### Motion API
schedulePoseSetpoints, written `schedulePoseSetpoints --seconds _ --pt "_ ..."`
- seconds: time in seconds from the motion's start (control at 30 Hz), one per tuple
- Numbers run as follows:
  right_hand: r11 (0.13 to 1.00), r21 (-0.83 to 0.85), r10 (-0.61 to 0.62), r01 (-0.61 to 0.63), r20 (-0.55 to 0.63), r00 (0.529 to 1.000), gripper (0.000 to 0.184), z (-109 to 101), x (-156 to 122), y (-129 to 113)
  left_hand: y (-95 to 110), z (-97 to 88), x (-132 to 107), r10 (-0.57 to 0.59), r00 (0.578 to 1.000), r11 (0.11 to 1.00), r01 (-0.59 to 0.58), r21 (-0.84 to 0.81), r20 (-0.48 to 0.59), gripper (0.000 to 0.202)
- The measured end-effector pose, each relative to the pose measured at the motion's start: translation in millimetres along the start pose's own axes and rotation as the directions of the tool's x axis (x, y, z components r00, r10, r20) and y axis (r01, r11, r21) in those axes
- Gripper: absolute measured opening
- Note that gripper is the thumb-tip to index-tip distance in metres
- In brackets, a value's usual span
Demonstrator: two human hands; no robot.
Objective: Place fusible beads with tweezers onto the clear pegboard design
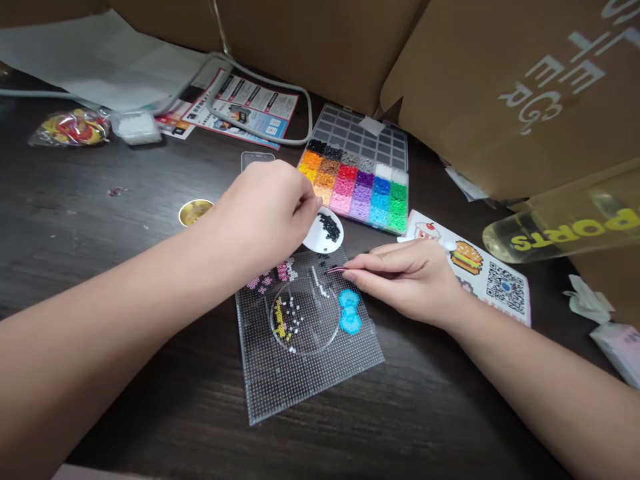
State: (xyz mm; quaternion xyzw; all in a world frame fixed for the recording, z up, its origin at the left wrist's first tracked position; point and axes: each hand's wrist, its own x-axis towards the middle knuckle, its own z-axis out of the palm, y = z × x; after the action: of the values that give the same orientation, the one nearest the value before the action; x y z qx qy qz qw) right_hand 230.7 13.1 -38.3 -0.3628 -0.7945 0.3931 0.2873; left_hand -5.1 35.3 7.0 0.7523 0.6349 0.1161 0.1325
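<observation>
My left hand [275, 200] is closed, thumb and finger pinched at the edge of a small white dish [313, 238] with black beads [330, 227] in it. A pair of tweezers [338, 269] is gripped in my right hand [415, 277], its tips above the far right part of a clear pegboard [310, 380]. A few black beads lie on the board between dish and tweezers. Also on the pegboard are pink beads [260, 283], yellow beads [280, 320], a short white bead row [319, 283], a clear round lid or ring [320, 343] and a blue bow-shaped bead piece [349, 312].
Behind the hands stands an open compartment box [360, 193] of coloured beads. A gold bowl [195, 212] is partly behind my left forearm. Pattern sheet [500, 267] and a clear bottle [550, 227] are at right; leaflets [245, 107], a cable [305, 100] and a plastic bag [73, 128] lie at back left.
</observation>
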Motion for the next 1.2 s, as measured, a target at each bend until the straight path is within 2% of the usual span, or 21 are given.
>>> schedulePoseSetpoints --seconds 0.27,0.57,0.63,0.73,0.8,0.87,1.03,1.2 --pt "1.0 -0.002 -0.014 0.014 0.005 1.0 0.013 2.3 -0.2 -1.4 1.9 -1.2 -0.6 0.001 1.0 1.0 -0.001 0.024 0.016 0.04" --pt "0.999 -0.008 -0.033 0.033 -0.002 0.999 0.013 -0.2 0.2 -4.2 2.9 -6.4 -7.3 0.069 0.997 0.998 -0.069 -0.006 0.027 0.043" --pt "1.0 -0.002 -0.02 0.02 -0.05 0.999 0.012 -0.9 0.1 -6.8 2.1 -4.9 -5.3 0.036 0.999 0.999 -0.036 0.009 0.028 0.041" --pt "1.0 -0.011 0.024 -0.026 -0.195 0.98 0.013 0.0 1.1 -11.5 0.3 -0.5 -1.4 -0.003 0.999 0.999 0.002 0.034 0.04 0.037" --pt "0.997 -0.026 0.062 -0.071 -0.267 0.962 0.013 1.7 2.2 -13.7 -0.6 2.3 0.3 0.013 0.999 0.999 -0.015 0.032 0.041 0.036" --pt "0.994 -0.034 0.085 -0.099 -0.291 0.953 0.012 3.3 2.6 -14.2 -0.8 3.7 1.2 0.026 0.999 0.999 -0.027 0.035 0.03 0.035" --pt "0.998 -0.003 0.057 -0.06 -0.256 0.965 0.015 3.7 0.3 -10.1 -0.4 0.3 2.6 0.004 1.0 0.999 -0.005 0.051 0.021 0.035" --pt "1.0 -0.006 -0.002 0.001 -0.058 0.998 0.012 -3.4 1.1 -5.5 -0.3 -3.6 2.8 -0.055 0.998 0.997 0.054 0.053 0.022 0.03"
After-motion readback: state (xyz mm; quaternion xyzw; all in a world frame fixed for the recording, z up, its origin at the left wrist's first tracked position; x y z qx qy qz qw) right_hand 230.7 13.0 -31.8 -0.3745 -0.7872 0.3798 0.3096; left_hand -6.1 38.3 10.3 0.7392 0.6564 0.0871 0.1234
